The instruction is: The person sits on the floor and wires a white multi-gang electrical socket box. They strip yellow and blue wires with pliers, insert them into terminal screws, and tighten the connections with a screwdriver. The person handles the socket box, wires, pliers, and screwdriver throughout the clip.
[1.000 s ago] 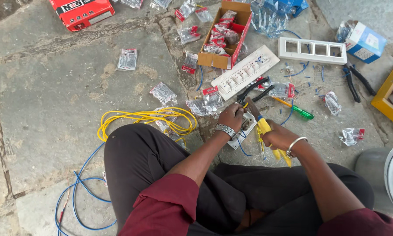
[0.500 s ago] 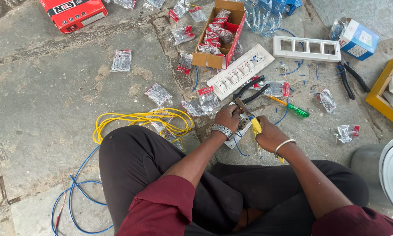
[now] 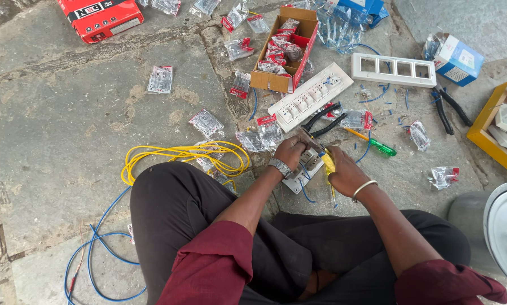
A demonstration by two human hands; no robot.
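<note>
Left hand (image 3: pixel 292 151) closed on a white switch plate (image 3: pixel 299 172) lying just near of it. Right hand (image 3: pixel 343 172) clamped on a yellow-handled tool (image 3: pixel 328 164), shaft pointing far-left toward the plate.

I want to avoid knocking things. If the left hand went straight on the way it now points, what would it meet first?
Most likely the black-handled pliers just beyond the left hand, then the white switch plate behind them. Depth is unclear, so the hand might pass over the handles.
</note>
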